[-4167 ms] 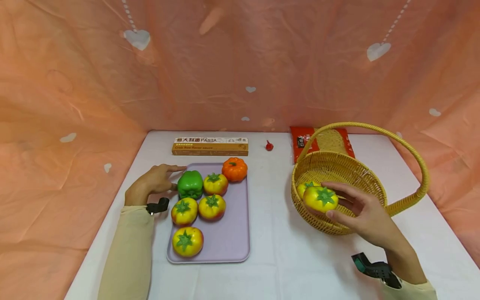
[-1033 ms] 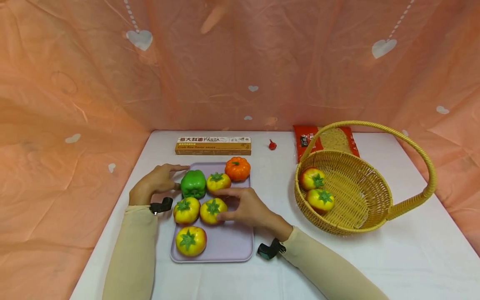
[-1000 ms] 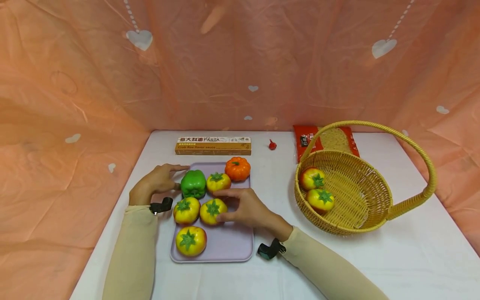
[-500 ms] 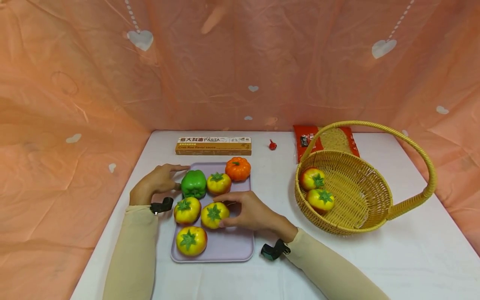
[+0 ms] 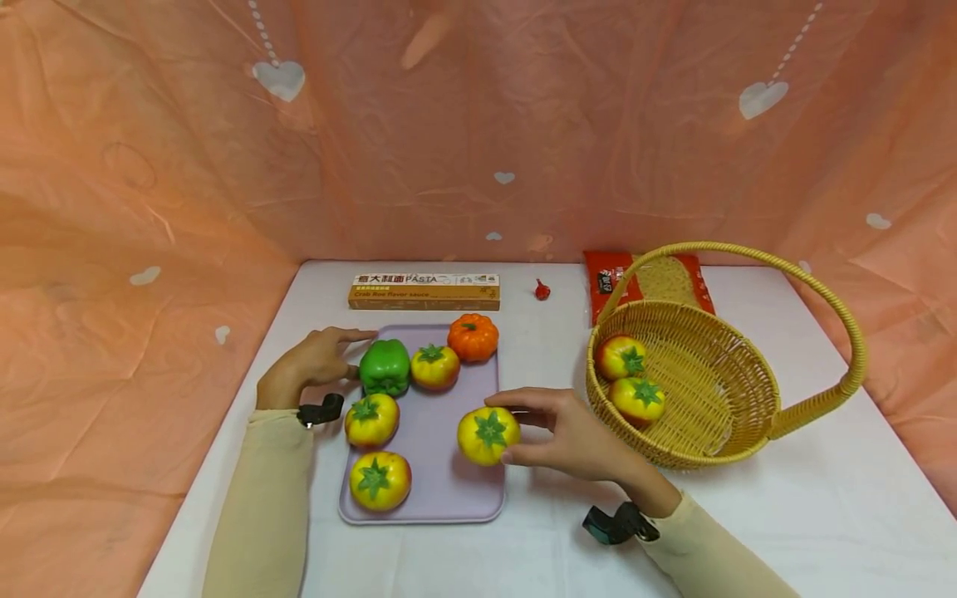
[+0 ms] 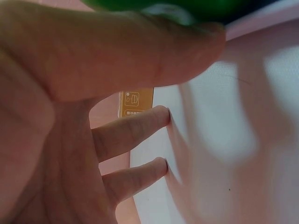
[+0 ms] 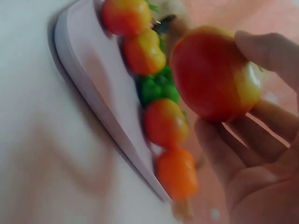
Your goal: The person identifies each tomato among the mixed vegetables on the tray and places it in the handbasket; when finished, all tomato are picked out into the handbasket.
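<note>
My right hand [image 5: 576, 436] pinches a yellow-and-red tomato [image 5: 488, 435] between thumb and fingers, held above the right side of a lilac tray [image 5: 441, 490]. Its red underside shows in the right wrist view, raised clear of the tray. At the tray's left edge, my left hand [image 5: 312, 365] reaches beside a green bell pepper [image 5: 385, 366] with fingers extended. In the left wrist view, fingertips [image 6: 161, 114] rest on the white tabletop, and the thumb lies by the pepper. Three more tomatoes [image 5: 380, 481] and a small orange pumpkin [image 5: 473, 337] sit on the tray.
A wicker basket [image 5: 695, 453] with a tall arched handle stands at right, holding two tomatoes [image 5: 637, 401]. Behind it lies a red pasta bag [image 5: 609, 274]. A pasta box [image 5: 424, 292] and a tiny red item [image 5: 542, 289] lie along the back. An orange curtain [image 5: 478, 124] surrounds the table.
One tomato was placed in the basket earlier. My right hand returned to the tray, took the middle tomato, lifted it and moved it right. My left hand has stayed put.
</note>
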`<state>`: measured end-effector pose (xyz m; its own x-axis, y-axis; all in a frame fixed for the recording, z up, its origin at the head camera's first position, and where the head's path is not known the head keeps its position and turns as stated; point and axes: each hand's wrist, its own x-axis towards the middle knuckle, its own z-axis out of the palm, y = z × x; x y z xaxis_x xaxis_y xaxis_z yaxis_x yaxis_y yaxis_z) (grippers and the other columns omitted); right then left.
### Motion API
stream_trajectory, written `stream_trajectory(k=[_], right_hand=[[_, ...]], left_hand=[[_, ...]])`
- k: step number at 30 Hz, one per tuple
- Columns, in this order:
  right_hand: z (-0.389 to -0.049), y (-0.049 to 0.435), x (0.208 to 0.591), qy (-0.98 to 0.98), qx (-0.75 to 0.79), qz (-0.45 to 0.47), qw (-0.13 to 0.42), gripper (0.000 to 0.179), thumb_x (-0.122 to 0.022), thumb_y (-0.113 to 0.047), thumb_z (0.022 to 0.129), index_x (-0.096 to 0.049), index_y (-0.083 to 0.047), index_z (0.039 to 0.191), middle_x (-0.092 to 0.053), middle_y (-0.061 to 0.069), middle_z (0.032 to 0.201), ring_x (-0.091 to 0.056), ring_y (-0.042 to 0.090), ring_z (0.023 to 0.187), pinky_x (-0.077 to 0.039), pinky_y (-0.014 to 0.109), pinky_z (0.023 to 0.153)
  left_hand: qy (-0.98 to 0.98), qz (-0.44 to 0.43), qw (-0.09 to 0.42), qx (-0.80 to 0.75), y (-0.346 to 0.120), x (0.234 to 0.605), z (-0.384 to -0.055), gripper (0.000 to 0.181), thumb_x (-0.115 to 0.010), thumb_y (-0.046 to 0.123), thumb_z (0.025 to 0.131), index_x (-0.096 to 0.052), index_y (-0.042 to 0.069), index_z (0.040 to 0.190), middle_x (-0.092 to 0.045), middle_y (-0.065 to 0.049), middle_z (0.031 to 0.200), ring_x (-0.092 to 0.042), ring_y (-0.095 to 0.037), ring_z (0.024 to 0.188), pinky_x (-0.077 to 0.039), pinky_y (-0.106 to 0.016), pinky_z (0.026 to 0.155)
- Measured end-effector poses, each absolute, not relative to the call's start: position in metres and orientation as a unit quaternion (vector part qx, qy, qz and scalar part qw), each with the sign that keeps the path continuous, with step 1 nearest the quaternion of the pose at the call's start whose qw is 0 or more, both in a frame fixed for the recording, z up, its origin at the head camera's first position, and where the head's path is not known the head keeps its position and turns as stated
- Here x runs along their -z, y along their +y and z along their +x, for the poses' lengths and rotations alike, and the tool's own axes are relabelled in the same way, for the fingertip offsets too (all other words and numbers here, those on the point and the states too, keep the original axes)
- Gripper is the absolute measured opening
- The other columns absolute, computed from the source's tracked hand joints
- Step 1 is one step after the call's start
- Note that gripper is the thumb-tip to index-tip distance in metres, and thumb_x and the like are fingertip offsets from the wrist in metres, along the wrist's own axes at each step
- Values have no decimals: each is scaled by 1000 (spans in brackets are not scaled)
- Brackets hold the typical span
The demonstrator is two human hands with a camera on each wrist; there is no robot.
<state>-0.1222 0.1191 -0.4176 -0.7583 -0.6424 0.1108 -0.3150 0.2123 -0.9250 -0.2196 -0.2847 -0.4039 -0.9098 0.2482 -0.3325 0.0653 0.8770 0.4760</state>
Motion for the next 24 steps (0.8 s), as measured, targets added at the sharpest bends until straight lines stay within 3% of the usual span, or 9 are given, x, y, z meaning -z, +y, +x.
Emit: stream_trajectory(k=[5, 11, 24], right_hand=[[-109, 161, 408, 774, 546, -292, 129, 56, -88, -14, 94, -70, -16, 147, -72, 2, 147, -68, 16, 135, -54, 24, 112], [-94, 210, 395, 779, 555, -275, 95, 56, -81, 1, 96, -66, -7, 149, -71, 7, 148, -68, 6, 132, -57, 22, 107], [-75, 285, 372, 849, 489, -200, 17, 57, -79, 10, 93, -66, -3, 148, -71, -11, 145, -70, 0, 125, -59, 16, 97]], left_hand=[[948, 74, 200, -237, -284, 403, -219, 75, -81, 19, 93, -54, 19, 163, -49, -36, 162, -41, -59, 151, -32, -80, 122], [949, 72, 199, -235, -285, 404, -219, 75, -80, 19, 93, -54, 19, 163, -49, -35, 162, -41, -59, 151, -32, -79, 122], [947, 95, 191, -240, -286, 405, -219, 74, -81, 19, 93, -55, 17, 162, -53, -36, 158, -43, -60, 149, -33, -81, 120]])
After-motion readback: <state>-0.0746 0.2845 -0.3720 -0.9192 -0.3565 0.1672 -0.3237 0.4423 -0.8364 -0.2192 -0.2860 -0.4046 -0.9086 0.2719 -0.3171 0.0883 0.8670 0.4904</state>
